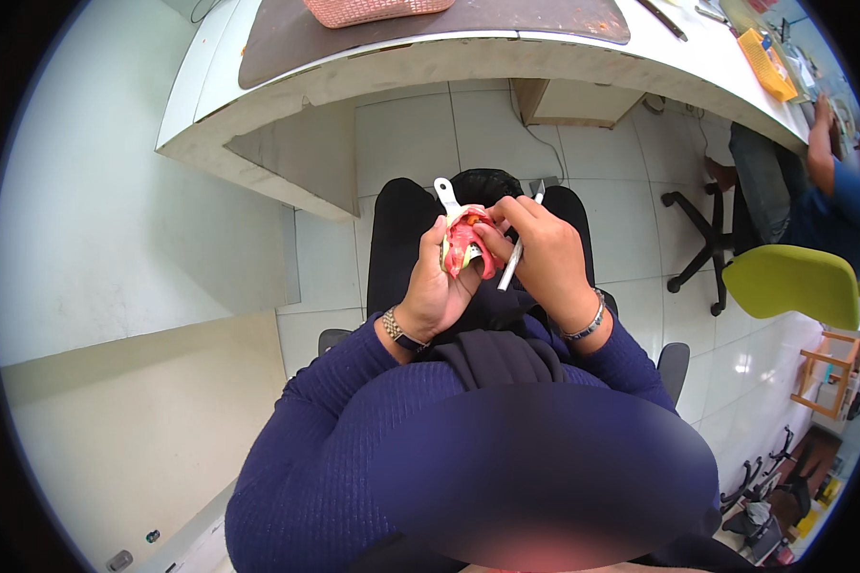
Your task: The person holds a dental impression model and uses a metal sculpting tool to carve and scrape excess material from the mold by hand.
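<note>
Over my lap, my left hand (pixel 432 286) grips a dental tray (pixel 463 239) from below and the left side, with a white handle (pixel 445 194) pointing up. The tray holds glossy pink material, some pale yellow at its edges and a small orange-red patch near the top. My right hand (pixel 549 258) is closed around a slim silver tool (pixel 507 275) with a flat tip at its upper end, while its thumb and fingertips touch the pink material.
A white desk (pixel 201 86) ahead carries a grey mat (pixel 287 57), pink basket (pixel 373 8), knife (pixel 661 19) and yellow basket (pixel 766 62). A dark bin bag (pixel 483 181) is beyond my knees. At right, a person (pixel 827 201) sits working beside a green chair (pixel 788 282) and wooden stool (pixel 822 368).
</note>
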The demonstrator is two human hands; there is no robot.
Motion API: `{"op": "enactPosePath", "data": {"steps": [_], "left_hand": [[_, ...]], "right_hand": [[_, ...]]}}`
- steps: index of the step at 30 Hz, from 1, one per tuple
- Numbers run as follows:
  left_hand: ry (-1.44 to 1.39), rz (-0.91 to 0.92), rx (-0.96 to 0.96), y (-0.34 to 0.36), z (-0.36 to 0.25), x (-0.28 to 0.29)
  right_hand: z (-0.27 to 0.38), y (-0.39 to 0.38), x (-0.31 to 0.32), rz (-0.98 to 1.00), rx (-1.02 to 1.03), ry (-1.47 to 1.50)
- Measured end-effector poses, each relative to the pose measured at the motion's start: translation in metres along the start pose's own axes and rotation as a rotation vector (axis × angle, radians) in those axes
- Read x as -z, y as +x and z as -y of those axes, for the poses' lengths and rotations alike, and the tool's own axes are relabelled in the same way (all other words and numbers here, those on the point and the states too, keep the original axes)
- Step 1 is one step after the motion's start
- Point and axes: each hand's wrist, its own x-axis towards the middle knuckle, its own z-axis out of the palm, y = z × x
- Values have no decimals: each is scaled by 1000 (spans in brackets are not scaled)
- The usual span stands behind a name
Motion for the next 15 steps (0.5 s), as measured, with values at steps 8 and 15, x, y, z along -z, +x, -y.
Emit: {"op": "enactPosePath", "data": {"steps": [8, 15], "left_hand": [[-126, 93, 137, -3, -16, -8], [-148, 507, 122, -20, -49, -51]], "right_hand": [[-10, 7, 10, -33, 35, 309], [-28, -10, 35, -265, -382, 1028]]}}
